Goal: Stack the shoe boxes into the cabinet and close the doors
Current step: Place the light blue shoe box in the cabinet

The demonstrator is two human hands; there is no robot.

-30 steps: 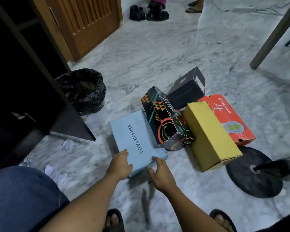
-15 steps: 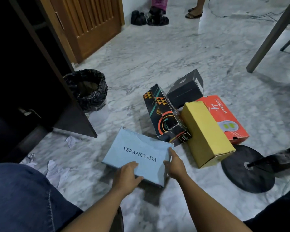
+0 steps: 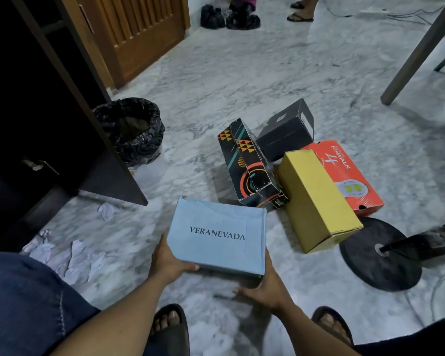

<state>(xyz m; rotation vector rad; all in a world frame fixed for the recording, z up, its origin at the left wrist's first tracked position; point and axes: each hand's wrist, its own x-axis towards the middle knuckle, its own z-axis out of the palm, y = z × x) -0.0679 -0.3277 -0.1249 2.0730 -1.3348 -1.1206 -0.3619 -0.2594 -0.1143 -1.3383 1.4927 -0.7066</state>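
Hands: left hand (image 3: pixel 170 263) and right hand (image 3: pixel 267 291) each gripping a near corner of pale blue cardboard shoe box (image 3: pixel 216 235) lettered VERANEVADA, apparently lifted just clear of grey marble floor (image 3: pixel 242 73). Beyond, on floor, clustered: yellow cardboard box (image 3: pixel 316 201), black patterned box (image 3: pixel 249 165), orange-red box (image 3: pixel 350 176), plain black box (image 3: pixel 285 134). Far left: dark wooden cabinet (image 3: pixel 23 111), door (image 3: pixel 113 176) open. Handling: keep level, lettering up; slide flat to shelf back, leaving room for stacking.

Dim, cool indoor light. The marble floor (image 3: pixel 242 80) shines palest at top right; the cabinet (image 3: pixel 18 111) is nearly black. A soft shadow lies under the blue box (image 3: pixel 216 235). Edges bend; corners darken and blur slightly.
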